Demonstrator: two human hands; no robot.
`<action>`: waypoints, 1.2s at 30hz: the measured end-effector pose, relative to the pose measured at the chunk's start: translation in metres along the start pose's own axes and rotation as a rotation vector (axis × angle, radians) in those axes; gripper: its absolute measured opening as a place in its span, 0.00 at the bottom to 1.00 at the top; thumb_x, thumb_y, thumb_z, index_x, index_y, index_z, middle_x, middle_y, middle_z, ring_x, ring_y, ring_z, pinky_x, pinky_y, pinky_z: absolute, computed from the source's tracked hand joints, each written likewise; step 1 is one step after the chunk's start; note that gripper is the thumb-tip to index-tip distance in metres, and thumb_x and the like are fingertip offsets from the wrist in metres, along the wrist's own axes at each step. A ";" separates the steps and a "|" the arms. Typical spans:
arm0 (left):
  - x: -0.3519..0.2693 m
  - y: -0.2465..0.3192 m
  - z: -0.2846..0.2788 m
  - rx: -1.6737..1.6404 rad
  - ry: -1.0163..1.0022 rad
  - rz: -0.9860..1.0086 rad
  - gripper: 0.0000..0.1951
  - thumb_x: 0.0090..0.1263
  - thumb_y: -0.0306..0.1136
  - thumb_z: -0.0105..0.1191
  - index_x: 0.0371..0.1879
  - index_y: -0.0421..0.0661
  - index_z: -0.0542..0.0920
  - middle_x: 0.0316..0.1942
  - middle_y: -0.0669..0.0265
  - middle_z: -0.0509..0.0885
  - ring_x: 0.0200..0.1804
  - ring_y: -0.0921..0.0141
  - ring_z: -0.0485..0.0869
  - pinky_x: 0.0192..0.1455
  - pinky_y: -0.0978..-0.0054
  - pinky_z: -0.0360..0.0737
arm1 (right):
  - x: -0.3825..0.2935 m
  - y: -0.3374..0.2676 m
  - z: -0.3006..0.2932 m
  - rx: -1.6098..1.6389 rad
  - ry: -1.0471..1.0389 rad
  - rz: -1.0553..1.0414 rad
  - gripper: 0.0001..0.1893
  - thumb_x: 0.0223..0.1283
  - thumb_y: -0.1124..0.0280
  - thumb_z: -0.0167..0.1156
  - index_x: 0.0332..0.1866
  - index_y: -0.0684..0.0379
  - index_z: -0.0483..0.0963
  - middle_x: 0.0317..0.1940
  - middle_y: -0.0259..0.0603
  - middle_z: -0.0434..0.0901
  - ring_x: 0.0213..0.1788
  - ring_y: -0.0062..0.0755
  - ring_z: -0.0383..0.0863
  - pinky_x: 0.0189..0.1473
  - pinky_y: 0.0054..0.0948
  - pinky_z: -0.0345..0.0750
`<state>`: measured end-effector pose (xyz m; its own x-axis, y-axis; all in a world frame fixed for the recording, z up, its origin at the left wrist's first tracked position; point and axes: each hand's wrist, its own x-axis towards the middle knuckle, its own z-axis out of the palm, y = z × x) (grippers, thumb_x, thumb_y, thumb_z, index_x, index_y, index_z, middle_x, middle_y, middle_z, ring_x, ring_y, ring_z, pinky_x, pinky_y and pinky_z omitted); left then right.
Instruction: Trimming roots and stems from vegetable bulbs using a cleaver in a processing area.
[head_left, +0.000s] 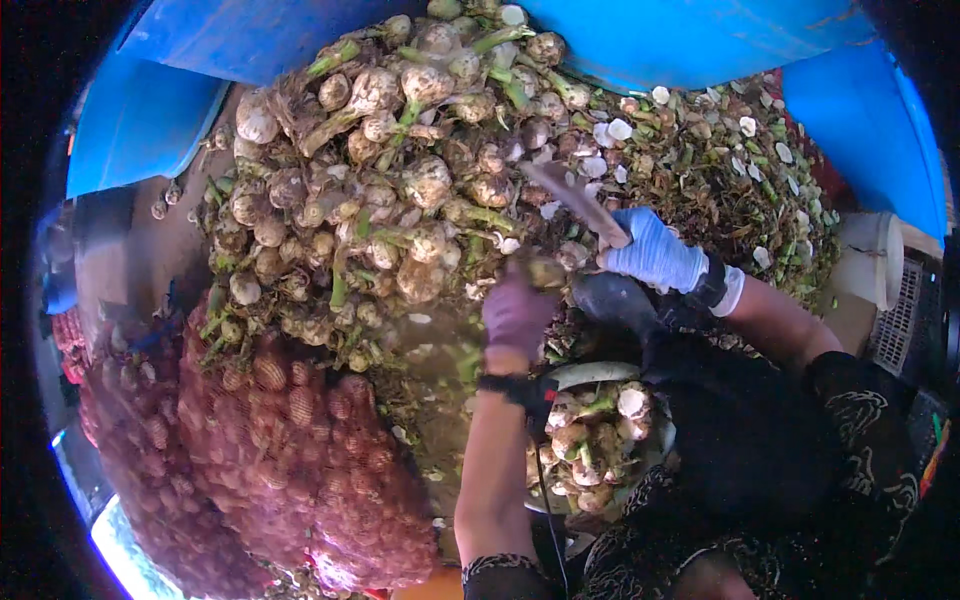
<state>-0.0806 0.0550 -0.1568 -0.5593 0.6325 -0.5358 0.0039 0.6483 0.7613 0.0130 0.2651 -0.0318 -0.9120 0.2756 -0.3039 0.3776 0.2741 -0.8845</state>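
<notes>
My right hand (652, 251), in a light blue glove, grips a knife (574, 199) whose blade angles up and left over the heap. Lower and to the left is my left hand (519, 311), in a purplish glove and blurred by motion. A round tuber (547, 272) sits right at its fingertips; whether the fingers hold it is unclear. Both hands are over the front of a large heap of soil-stained, round tubers (427, 184) with green stalks. Below my left wrist, a round pale container (600, 370) holds several tubers with cut white faces (634, 403).
Trimmings and pale cut slices (712, 157) are piled at the right. Filled red mesh sacks (300, 465) stand at the lower left. Blue plastic panels (697, 37) border the heap at the back. A white bucket (885, 259) and a slotted crate (896, 322) are at far right.
</notes>
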 end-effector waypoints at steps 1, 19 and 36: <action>-0.009 0.013 0.007 -0.224 0.099 0.074 0.25 0.58 0.35 0.62 0.54 0.40 0.72 0.48 0.64 0.80 0.48 0.66 0.81 0.51 0.67 0.80 | -0.006 0.004 -0.008 -0.136 0.053 -0.083 0.13 0.48 0.61 0.64 0.28 0.63 0.75 0.15 0.48 0.75 0.18 0.40 0.75 0.24 0.34 0.74; -0.130 0.038 0.014 -0.487 0.093 0.130 0.14 0.65 0.41 0.55 0.44 0.48 0.81 0.36 0.66 0.85 0.38 0.70 0.83 0.45 0.68 0.78 | -0.017 -0.045 0.015 -0.528 -0.504 -0.413 0.15 0.40 0.57 0.61 0.31 0.57 0.77 0.25 0.47 0.80 0.31 0.51 0.81 0.34 0.46 0.75; -0.120 0.088 -0.037 -1.643 0.242 0.257 0.30 0.66 0.64 0.42 0.48 0.47 0.72 0.41 0.64 0.80 0.37 0.67 0.80 0.45 0.68 0.77 | -0.031 0.003 0.014 -0.195 -0.285 -0.303 0.10 0.45 0.63 0.59 0.30 0.56 0.78 0.21 0.48 0.78 0.26 0.51 0.79 0.30 0.41 0.75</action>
<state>-0.0443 0.0207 -0.0118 -0.7883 0.4676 -0.4000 -0.6131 -0.6523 0.4456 0.0401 0.2445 -0.0300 -0.9834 -0.1003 -0.1511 0.0854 0.4790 -0.8737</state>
